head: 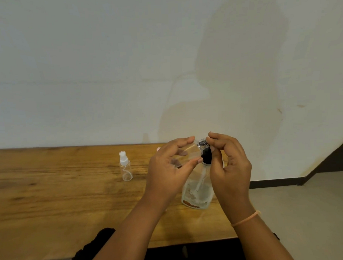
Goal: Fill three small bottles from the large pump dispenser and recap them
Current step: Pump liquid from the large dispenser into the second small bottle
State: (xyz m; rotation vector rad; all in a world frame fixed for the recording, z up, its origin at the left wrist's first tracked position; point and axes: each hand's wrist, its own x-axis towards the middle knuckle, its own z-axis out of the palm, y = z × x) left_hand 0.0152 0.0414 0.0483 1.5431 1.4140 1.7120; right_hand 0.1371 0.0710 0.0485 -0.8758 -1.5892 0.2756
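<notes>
Hands meet: left hand (168, 169) wraps a sideways bottle (189, 151), and right hand (231, 162) pinches its cap (203, 143) at 3 o'clock. Dispenser (197, 191) stands at 6 o'clock. Tilted so, a loose or crooked cap could leak.

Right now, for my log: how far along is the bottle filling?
Done: perhaps one; a capped spray bottle stands on the table, its fill unclear. In hand: the left hand holds a small clear bottle tilted above the large dispenser; the right hand pinches a dark ribbed piece at its mouth, cap or nozzle unclear. Left: finishing this one, and a third bottle, not in view.
</notes>
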